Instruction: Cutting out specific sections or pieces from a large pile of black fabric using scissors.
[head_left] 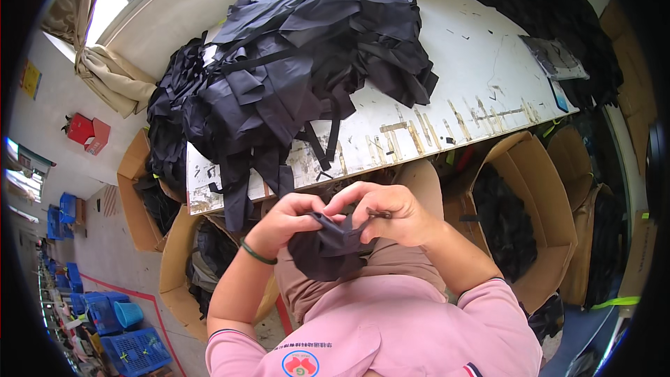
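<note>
A small piece of black fabric (324, 255) hangs bunched above my lap, held between both hands in front of my chest. My left hand (287, 222) pinches its upper left edge between thumb and fingers. On the other side, my right hand (403, 215) has its fingers closed on the right edge of the same cloth. A small dark object (377, 214) shows at the right fingertips, too small to name. Beyond my hands, a large heap of black fabric pieces (279, 84) covers the left part of the white table (453, 77), some strips drooping over its front edge.
Open cardboard boxes (551, 202) holding dark fabric stand under the table to the right; another box (174, 272) is at the left. Flat plastic-wrapped goods (555, 57) and more black cloth (551, 7) lie at the table's far right. Blue crates (136, 350) sit on the left floor.
</note>
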The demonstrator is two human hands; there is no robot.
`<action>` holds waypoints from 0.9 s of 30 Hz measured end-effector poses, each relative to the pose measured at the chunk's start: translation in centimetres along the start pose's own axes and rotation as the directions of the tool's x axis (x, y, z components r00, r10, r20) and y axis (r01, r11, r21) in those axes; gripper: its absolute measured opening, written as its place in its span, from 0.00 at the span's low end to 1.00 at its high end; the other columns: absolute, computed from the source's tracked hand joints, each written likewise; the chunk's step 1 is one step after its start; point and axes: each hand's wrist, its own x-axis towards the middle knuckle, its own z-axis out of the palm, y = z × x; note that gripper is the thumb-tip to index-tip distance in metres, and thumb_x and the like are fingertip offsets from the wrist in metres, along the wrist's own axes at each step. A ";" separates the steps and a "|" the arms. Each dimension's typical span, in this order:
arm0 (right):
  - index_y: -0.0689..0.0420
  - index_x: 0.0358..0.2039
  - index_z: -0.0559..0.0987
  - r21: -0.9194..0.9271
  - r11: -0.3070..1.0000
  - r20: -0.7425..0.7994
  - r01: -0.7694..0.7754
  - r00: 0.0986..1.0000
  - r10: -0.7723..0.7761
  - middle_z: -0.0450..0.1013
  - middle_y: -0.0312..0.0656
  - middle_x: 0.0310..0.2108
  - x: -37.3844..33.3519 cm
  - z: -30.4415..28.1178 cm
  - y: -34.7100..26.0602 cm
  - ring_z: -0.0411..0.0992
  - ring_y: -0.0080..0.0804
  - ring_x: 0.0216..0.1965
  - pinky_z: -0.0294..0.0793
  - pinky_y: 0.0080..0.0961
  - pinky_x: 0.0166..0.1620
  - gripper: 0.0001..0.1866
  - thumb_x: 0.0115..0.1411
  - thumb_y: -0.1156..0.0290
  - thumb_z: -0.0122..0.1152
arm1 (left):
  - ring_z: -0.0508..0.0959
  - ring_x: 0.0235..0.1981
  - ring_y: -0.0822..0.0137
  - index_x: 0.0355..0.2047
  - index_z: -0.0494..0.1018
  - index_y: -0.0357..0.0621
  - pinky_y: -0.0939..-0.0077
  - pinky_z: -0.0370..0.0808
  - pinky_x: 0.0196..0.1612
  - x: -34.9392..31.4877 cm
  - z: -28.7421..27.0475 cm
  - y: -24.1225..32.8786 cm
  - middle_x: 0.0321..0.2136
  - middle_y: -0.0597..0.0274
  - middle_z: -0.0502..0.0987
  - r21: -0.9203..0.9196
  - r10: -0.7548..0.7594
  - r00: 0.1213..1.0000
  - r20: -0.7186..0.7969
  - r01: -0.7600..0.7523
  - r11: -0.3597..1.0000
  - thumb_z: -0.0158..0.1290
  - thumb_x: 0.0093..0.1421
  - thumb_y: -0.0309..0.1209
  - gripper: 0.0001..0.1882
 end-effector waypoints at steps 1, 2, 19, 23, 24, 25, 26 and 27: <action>0.63 0.31 0.75 0.053 0.998 0.026 0.023 0.999 -0.025 0.73 0.44 0.43 0.3 0.5 0.4 0.70 0.26 0.39 0.69 0.23 0.44 0.07 0.51 0.83 0.64 | 0.77 0.42 0.69 0.40 0.75 0.32 0.72 0.72 0.51 1.0 -0.2 -1.3 0.36 0.58 0.79 -0.029 0.004 0.999 0.049 -0.002 1.000 0.54 0.55 0.20 0.11; 0.63 0.31 0.75 0.026 1.000 0.058 0.000 0.998 -0.001 0.74 0.42 0.40 0.5 0.9 0.4 0.70 0.25 0.38 0.69 0.22 0.43 0.07 0.51 0.83 0.64 | 0.78 0.40 0.68 0.41 0.74 0.33 0.74 0.72 0.49 2.0 0.3 -2.7 0.38 0.57 0.78 -0.136 -0.026 0.999 0.036 0.030 0.990 0.57 0.54 0.22 0.14; 0.61 0.32 0.77 -0.410 0.888 -0.322 -0.207 0.944 0.071 0.71 0.41 0.26 -0.2 0.4 -0.3 0.68 0.30 0.27 0.68 0.22 0.33 0.08 0.53 0.74 0.66 | 0.73 0.43 0.74 0.39 0.72 0.35 0.78 0.68 0.50 0.7 6.4 -3.2 0.38 0.61 0.74 0.384 0.485 0.816 -0.315 -0.358 0.851 0.58 0.55 0.18 0.11; 0.60 0.30 0.76 -0.279 0.922 -0.345 -0.270 0.924 0.166 0.69 0.30 0.24 -0.3 0.3 0.0 0.64 0.16 0.27 0.64 0.17 0.31 0.05 0.55 0.74 0.64 | 0.74 0.37 0.76 0.36 0.73 0.36 0.84 0.72 0.40 1.0 6.4 -3.6 0.34 0.63 0.74 0.351 0.489 0.802 -0.342 -0.374 0.858 0.56 0.54 0.14 0.10; 0.59 0.31 0.76 -0.158 0.939 -0.341 -0.305 0.909 0.238 0.69 0.28 0.24 -0.4 0.3 0.1 0.63 0.14 0.27 0.64 0.16 0.31 0.05 0.56 0.73 0.64 | 0.73 0.36 0.75 0.35 0.73 0.36 0.84 0.71 0.40 0.9 6.3 -3.6 0.32 0.64 0.74 0.382 0.506 0.797 -0.331 -0.377 0.844 0.56 0.54 0.13 0.09; 0.59 0.31 0.76 -0.156 0.939 -0.345 -0.306 0.908 0.239 0.69 0.28 0.24 -0.5 0.2 0.4 0.63 0.14 0.27 0.64 0.16 0.31 0.05 0.56 0.73 0.64 | 0.73 0.36 0.75 0.35 0.73 0.36 0.84 0.71 0.40 0.9 6.2 -3.7 0.32 0.64 0.74 0.380 0.503 0.799 -0.329 -0.375 0.846 0.56 0.54 0.13 0.09; 0.60 0.32 0.77 -0.115 0.933 -0.329 -0.341 0.899 0.288 0.70 0.29 0.25 -0.5 0.2 0.6 0.64 0.14 0.28 0.66 0.17 0.32 0.06 0.57 0.72 0.63 | 0.73 0.36 0.75 0.33 0.73 0.36 0.84 0.70 0.39 0.8 6.1 -3.7 0.32 0.64 0.73 0.348 0.511 0.794 -0.330 -0.401 0.848 0.55 0.54 0.13 0.09; 0.61 0.34 0.77 -0.075 0.924 -0.310 -0.374 0.890 0.335 0.71 0.29 0.25 -0.5 0.2 0.8 0.65 0.14 0.29 0.67 0.18 0.33 0.07 0.58 0.70 0.62 | 0.73 0.35 0.75 0.32 0.74 0.36 0.84 0.70 0.39 0.8 6.0 -3.7 0.32 0.65 0.73 0.316 0.520 0.787 -0.332 -0.426 0.848 0.55 0.53 0.12 0.08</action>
